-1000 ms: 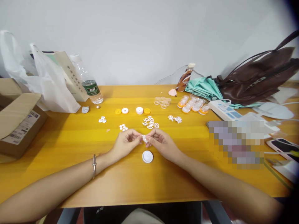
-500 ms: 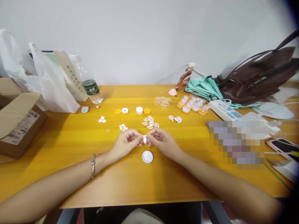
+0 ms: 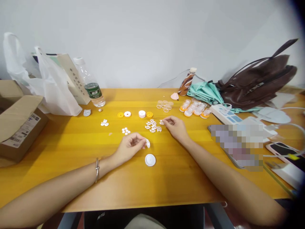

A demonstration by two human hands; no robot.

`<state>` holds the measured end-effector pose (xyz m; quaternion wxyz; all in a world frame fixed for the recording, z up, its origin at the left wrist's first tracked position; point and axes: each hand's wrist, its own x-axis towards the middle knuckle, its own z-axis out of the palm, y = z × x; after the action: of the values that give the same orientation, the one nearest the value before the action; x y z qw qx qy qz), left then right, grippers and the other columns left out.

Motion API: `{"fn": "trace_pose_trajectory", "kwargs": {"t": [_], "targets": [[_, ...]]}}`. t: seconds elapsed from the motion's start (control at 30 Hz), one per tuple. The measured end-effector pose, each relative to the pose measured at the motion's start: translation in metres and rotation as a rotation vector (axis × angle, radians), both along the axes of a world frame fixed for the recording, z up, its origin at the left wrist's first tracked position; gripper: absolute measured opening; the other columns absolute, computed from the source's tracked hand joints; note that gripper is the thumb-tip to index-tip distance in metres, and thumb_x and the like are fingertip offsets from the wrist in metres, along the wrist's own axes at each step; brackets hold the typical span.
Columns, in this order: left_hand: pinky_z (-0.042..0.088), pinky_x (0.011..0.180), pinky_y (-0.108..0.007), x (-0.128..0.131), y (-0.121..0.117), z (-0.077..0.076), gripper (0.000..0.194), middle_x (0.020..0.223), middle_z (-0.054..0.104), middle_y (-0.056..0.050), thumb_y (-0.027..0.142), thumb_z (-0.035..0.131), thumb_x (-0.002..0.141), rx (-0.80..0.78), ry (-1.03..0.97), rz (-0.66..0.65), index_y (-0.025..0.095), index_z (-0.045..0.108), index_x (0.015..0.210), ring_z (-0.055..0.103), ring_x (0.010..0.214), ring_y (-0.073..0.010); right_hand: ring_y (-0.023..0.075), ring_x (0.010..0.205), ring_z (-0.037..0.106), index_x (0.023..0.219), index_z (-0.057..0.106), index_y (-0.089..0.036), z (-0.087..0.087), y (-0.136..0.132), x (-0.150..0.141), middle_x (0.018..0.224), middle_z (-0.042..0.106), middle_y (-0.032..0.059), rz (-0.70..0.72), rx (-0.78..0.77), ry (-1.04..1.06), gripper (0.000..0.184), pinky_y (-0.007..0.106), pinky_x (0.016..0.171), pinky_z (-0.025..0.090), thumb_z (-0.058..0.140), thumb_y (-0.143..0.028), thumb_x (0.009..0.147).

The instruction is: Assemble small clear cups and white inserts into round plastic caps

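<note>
My left hand (image 3: 132, 146) pinches a small white plastic piece (image 3: 148, 143) between thumb and fingertips, above the table. Below it lies a round white disc (image 3: 150, 160) with a raised rim. Farther off, my right hand (image 3: 175, 128) is closed at the fingertips on a small white openwork wheel piece (image 3: 161, 122). Just left of that hand is a loose pile of similar white openwork pieces (image 3: 153, 127). Several small white round caps (image 3: 125, 131) lie beyond my left hand. The small group of parts on the right is hidden behind my right hand.
Behind are yellow rings (image 3: 149, 114), white rings (image 3: 142, 114), clear rings (image 3: 166, 105) and orange-and-clear assemblies (image 3: 194, 108). A water bottle (image 3: 94, 92) and cardboard box (image 3: 26, 127) stand left. A power strip (image 3: 226, 115), phone (image 3: 283, 152) and brown bag (image 3: 257, 82) occupy the right.
My right hand has moved away from my left, forward and right to the openwork pieces. My left hand stays in place with its white piece. The view has shifted slightly.
</note>
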<state>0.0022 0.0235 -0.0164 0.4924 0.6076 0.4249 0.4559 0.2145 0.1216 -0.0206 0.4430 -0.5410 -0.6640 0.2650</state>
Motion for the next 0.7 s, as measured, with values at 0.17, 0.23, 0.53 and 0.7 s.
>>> {"fn": "trace_pose_trajectory", "kwargs": {"t": [0.17,0.23,0.53,0.7], "targets": [[0.047,0.06,-0.019,0.0,0.0,0.002,0.019,0.068,0.066,-0.003,0.031,0.059,0.08,-0.005,0.013,0.008,0.013,0.058,0.074,0.059,0.061,-0.0084,0.0127,0.059,0.056,0.071,0.062,-0.017,-0.006,-0.001,-0.009,0.067,0.064,0.0024,0.083,0.007,-0.107,0.017,0.025,0.059,0.045,0.056,-0.033,0.073],[0.047,0.061,-0.02,-0.001,0.0,0.002,0.019,0.068,0.065,-0.002,0.031,0.059,0.08,-0.007,0.014,0.007,0.013,0.058,0.074,0.058,0.061,-0.0085,0.0129,0.06,0.055,0.072,0.063,-0.017,-0.007,-0.001,-0.009,0.068,0.064,0.0028,0.1,0.024,-0.16,0.018,0.026,0.06,0.044,0.056,-0.033,0.074],[0.041,0.055,-0.019,0.0,0.004,0.009,0.021,0.063,0.061,0.0,0.033,0.064,0.073,-0.182,-0.126,0.06,0.013,0.057,0.069,0.053,0.054,-0.0071,0.012,0.061,0.049,0.097,0.062,-0.017,0.007,-0.025,-0.017,0.075,0.06,0.0025,0.173,0.133,-0.01,0.03,0.025,0.058,0.041,0.049,-0.04,0.083],[0.037,0.053,-0.018,-0.001,0.004,0.006,0.015,0.059,0.058,0.002,0.026,0.063,0.071,-0.287,-0.273,-0.028,0.013,0.057,0.068,0.048,0.051,-0.0056,0.0146,0.073,0.052,0.107,0.059,-0.023,0.016,-0.064,-0.034,0.079,0.057,0.0023,0.597,0.237,-0.027,0.027,0.029,0.069,0.044,0.056,-0.032,0.082]]}}
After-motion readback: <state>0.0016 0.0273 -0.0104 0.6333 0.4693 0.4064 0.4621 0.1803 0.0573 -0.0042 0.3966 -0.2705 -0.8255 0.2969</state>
